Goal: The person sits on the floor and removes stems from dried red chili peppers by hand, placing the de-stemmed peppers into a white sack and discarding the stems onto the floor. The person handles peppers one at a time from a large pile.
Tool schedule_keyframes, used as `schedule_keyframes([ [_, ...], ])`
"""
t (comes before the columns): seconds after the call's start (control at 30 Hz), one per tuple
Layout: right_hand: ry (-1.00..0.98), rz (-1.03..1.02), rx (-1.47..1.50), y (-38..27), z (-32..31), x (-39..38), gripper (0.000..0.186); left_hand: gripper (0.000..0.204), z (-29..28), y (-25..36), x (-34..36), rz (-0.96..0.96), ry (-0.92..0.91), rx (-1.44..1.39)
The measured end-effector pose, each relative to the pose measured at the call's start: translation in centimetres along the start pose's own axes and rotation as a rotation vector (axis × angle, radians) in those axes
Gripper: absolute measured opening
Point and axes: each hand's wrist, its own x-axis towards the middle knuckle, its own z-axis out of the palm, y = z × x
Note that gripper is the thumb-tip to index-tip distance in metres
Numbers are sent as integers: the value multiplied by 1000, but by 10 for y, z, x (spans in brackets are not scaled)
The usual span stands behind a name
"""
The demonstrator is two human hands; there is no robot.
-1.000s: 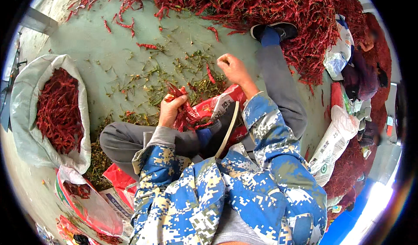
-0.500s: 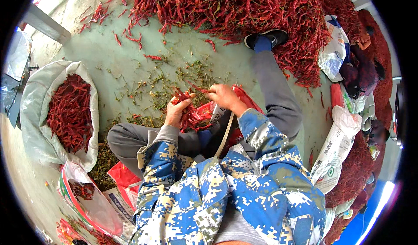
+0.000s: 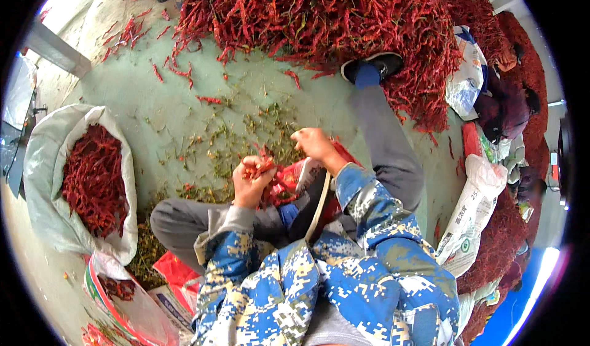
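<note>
My left hand (image 3: pixel 246 186) is closed round a small bunch of dried red chillies (image 3: pixel 261 168) in front of my bent left leg (image 3: pixel 184 217). Up and to its right, my right hand (image 3: pixel 313 144) has its fingertips pinched together; anything between them is too small to make out. Red plastic packaging (image 3: pixel 284 186) lies under my hands, partly hidden. Scattered green stems and caps (image 3: pixel 209 146) cover the floor just beyond them.
A heap of red chillies (image 3: pixel 307 14) spans the top, my right foot at its edge. An open white sack (image 3: pixel 40 168) of chillies stands left, a red-edged bag (image 3: pixel 141 315) below it. White sacks (image 3: pixel 470 211) line the right. A metal post (image 3: pixel 58 48) is upper left.
My right hand came left and down beside the chillies in my left hand, then drew slightly away. The whole view has shifted, with the pile and left sack now lower in the picture.
</note>
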Motion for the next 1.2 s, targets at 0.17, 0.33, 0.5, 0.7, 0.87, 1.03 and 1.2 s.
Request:
schedule_keyframes([
  [0.17, 285, -322, -131, 1, -32, 137, 21, 26, -4, -3, 16, -219, 129, -340],
  [0.33, 297, -384, -838, -22, -27, 238, 31, 38, -2, -4, 28, -321, 192, -305],
  [0.5, 161, -399, -579, -42, -31, 219, 30, 49, -2, 3, 33, -355, 210, -377],
  [0.7, -431, -60, 399, -48, -13, 39, 23, 68, -2, 10, 27, -407, 54, -386],
  [0.87, -423, -39, 428, -45, 13, -42, 19, 37, 0, 15, 4, -555, -214, -235],
  [1.03, 27, -520, -45, -41, 32, -62, 19, 18, 0, 17, -8, -518, -256, -83],
  [1.2, 377, -474, -214, -62, 29, 23, 20, 24, -1, 10, -12, -516, -271, -105],
])
